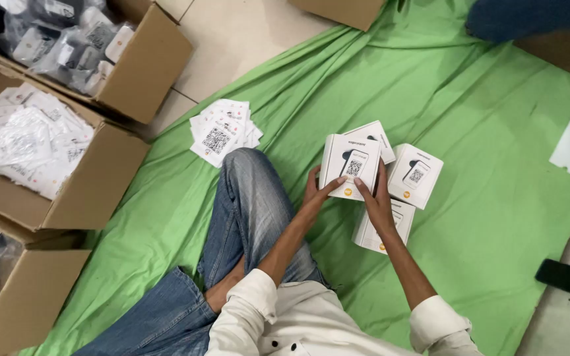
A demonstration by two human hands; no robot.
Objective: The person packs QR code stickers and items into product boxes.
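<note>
i have both hands on one white product box (349, 166), held upright over the green cloth (470, 198): my left hand (315, 191) grips its lower left edge, my right hand (376, 201) its lower right edge. just behind that box lies a second white box (379, 135), just right of it a third (415, 175), and below it, under my right hand, a fourth (380, 231). left of the held box, past my bent jeans knee (249, 191), sits a fanned pile of printed white cards (224, 130). further left stand open cardboard cartons (87, 198) with bagged leaflets
</note>
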